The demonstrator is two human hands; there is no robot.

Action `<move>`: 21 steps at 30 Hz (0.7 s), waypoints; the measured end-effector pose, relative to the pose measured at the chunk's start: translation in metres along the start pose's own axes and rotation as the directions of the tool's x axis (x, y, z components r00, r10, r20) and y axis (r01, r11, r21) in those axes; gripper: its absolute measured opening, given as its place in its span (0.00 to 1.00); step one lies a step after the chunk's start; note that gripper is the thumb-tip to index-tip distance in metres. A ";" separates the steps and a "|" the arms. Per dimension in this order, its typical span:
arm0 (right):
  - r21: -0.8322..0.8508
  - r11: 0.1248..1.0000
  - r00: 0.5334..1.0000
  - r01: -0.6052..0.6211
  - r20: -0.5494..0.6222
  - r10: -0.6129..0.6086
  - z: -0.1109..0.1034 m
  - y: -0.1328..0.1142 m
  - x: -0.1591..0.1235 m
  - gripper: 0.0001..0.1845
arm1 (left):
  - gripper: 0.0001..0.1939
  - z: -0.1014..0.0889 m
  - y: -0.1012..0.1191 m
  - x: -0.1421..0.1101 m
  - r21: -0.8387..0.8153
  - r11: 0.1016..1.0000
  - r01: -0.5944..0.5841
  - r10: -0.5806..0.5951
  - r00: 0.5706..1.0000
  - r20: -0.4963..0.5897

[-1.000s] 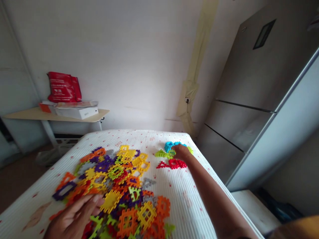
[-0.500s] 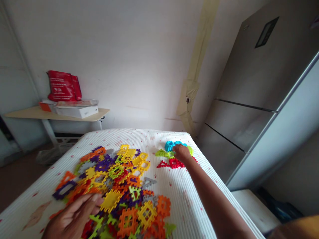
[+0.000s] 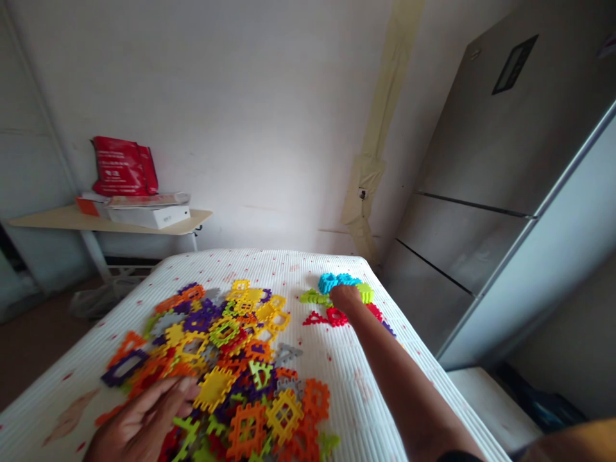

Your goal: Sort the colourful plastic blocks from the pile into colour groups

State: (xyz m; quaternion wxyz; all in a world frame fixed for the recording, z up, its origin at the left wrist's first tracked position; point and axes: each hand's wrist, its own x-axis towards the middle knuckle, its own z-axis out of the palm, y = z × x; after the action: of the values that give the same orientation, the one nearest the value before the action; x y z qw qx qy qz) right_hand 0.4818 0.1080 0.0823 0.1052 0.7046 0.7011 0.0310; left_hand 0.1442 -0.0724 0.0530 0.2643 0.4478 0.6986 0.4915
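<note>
My left hand (image 3: 144, 414) rests low at the near left edge of a heap of plastic interlocking building pieces (image 3: 231, 340). Its thumb and fingers are curled together next to a yellow square piece (image 3: 215, 388); whether they grip anything is hidden. My right hand (image 3: 345, 298) reaches across to the sorted pieces at the far right, closed, palm down, over the green ones. What its fingers hold is hidden behind the hand. Blue pieces (image 3: 329, 283) stand just beyond it, green pieces (image 3: 314, 296) lie on either side, and red pieces (image 3: 335, 317) are nearer me.
A white ribbed cloth (image 3: 269, 260) with red specks covers the table. A purple piece (image 3: 389, 328) lies near its right edge. To the right stands a grey refrigerator (image 3: 462, 160). A side table (image 3: 52, 218) at the left wall bears a red bag (image 3: 124, 167) and a white box (image 3: 151, 216).
My right hand has shifted slightly left and nearer me, uncovering more of the blue and green pieces and the purple piece. My left hand has stayed nearly still.
</note>
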 end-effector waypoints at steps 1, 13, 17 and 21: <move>0.003 1.000 1.000 -0.003 0.007 0.003 0.000 -0.001 0.002 0.17 | 0.32 0.000 0.001 0.000 -0.043 0.997 0.064 -0.062 0.997 0.047; 0.025 0.998 0.997 -0.056 0.053 0.055 -0.003 -0.008 0.011 0.18 | 0.35 -0.006 0.001 0.003 -0.128 0.965 0.230 -0.211 0.967 0.141; 0.021 0.997 0.996 -0.070 0.052 0.068 -0.003 -0.009 0.010 0.19 | 0.35 -0.005 -0.002 0.002 -0.139 0.967 0.213 -0.195 0.972 0.135; 0.018 0.997 0.996 -0.073 0.050 0.072 -0.005 -0.009 0.009 0.18 | 0.33 -0.003 -0.005 0.001 -0.147 0.966 0.210 -0.194 0.974 0.116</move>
State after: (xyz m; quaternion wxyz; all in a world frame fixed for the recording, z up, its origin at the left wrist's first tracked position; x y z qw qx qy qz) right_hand 0.4721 0.1173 0.0845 0.1141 0.7311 0.6725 0.0107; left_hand 0.1395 -0.0738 0.0499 0.3826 0.3758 0.6852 0.4928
